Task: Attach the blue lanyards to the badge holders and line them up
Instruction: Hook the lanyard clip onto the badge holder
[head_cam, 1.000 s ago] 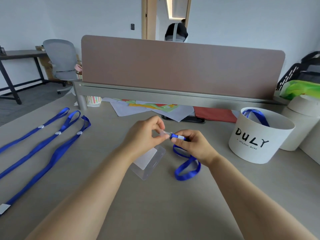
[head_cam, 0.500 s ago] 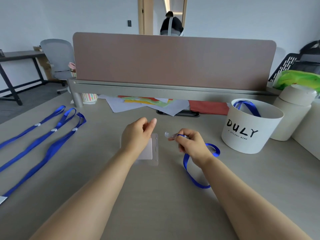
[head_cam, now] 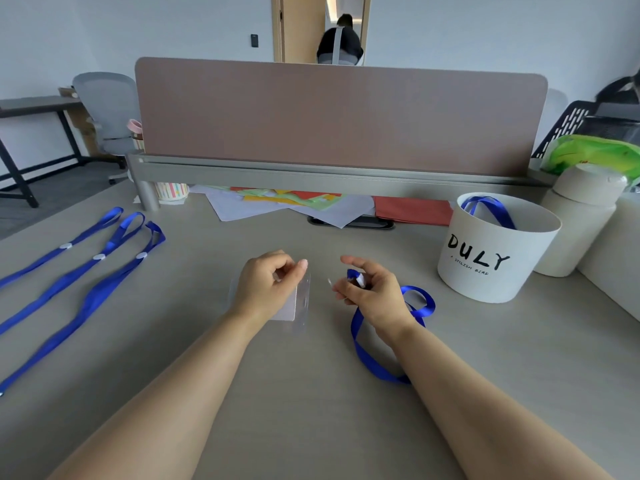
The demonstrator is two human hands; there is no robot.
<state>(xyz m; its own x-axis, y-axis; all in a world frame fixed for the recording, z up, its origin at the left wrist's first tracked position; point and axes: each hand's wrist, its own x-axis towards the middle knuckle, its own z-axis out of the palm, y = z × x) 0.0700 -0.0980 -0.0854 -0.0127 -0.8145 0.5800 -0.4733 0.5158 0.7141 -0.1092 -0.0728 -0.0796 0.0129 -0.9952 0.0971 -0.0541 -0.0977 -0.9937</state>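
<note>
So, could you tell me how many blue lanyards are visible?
5: three lanyards lie side by side on the desk at left, one is in the right hand, one pokes from the white bucket, which may hide more.

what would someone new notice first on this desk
Dead centre, the left hand pinches a clear badge holder while the right hand pinches the clip end of a blue lanyard, whose loop trails over the desk. At far left three more lanyards lie side by side. At right, a white tub lettered DULY holds another blue strap.
</note>
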